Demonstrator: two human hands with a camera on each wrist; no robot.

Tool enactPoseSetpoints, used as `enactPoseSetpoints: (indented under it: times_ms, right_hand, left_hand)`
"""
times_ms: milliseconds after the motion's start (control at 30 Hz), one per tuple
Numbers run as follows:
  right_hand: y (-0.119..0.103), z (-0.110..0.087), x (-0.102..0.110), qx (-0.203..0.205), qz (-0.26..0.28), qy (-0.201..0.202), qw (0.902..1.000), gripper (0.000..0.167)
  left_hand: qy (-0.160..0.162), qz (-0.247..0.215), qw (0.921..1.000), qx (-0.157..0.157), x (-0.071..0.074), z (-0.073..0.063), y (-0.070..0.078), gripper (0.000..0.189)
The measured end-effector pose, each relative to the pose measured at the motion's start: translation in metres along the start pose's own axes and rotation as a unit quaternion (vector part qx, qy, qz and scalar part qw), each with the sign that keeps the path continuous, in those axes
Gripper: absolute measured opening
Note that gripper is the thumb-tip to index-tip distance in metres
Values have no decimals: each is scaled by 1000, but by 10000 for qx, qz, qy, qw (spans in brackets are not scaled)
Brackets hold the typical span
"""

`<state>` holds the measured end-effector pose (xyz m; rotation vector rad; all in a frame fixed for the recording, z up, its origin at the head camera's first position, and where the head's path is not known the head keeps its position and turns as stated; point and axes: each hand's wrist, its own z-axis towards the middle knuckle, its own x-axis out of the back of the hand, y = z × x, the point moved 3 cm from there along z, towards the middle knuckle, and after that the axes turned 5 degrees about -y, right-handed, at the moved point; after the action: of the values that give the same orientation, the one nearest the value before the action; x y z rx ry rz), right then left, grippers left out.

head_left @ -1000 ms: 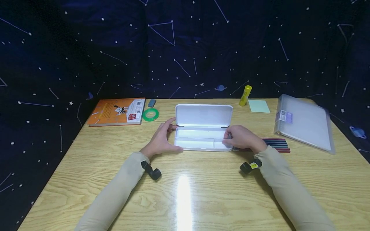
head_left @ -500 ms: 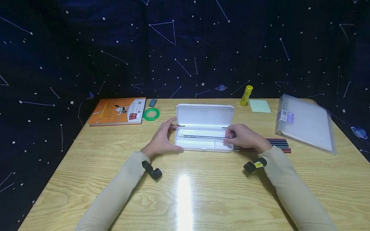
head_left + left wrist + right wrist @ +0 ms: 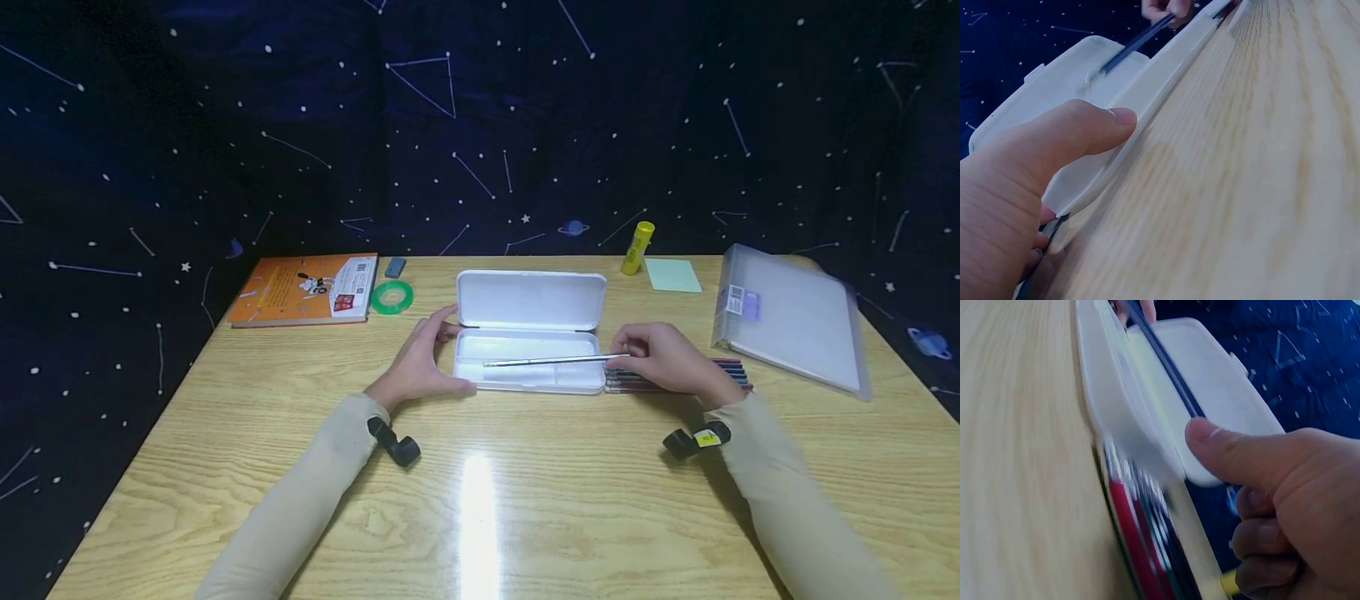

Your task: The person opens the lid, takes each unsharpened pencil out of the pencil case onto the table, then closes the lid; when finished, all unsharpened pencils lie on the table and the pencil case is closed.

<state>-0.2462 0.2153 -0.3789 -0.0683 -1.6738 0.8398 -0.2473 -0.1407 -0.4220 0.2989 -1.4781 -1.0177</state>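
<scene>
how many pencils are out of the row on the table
1: the pencil pinched in the right hand, lying across the open case. The rest lie in a row right of the case, partly hidden by that hand. The left hand steadies the case.

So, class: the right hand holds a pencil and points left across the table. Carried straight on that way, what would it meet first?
Probably the open white pencil case: the right hand sits just off its right end, and the pencil it pinches already reaches over the tray. Height above the rim is hard to judge.
</scene>
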Motion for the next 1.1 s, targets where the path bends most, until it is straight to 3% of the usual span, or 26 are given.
enactPoseSetpoints:
  times_ms: [133, 333, 600, 800, 1100]
  right_hand:
    - [20, -25, 9, -109, 251, 154, 9995, 12]
    - [52, -64, 20, 127, 296, 552, 9980, 9]
    - [88, -106, 39, -128, 251, 565, 9980, 11]
    - [103, -117, 43, -438, 276, 509, 9974, 12]
    - [104, -114, 40, -699, 211, 150, 9972, 15]
  left_hand:
    - [-2, 10, 10000, 28, 0, -1, 0, 120]
    - [-28, 29, 9999, 108, -1, -2, -1, 121]
    - [-23, -5, 10000, 55, 0, -1, 2, 120]
    - [-30, -33, 10000, 59, 0, -1, 3, 119]
    - [-44, 52, 10000, 56, 0, 0, 2, 119]
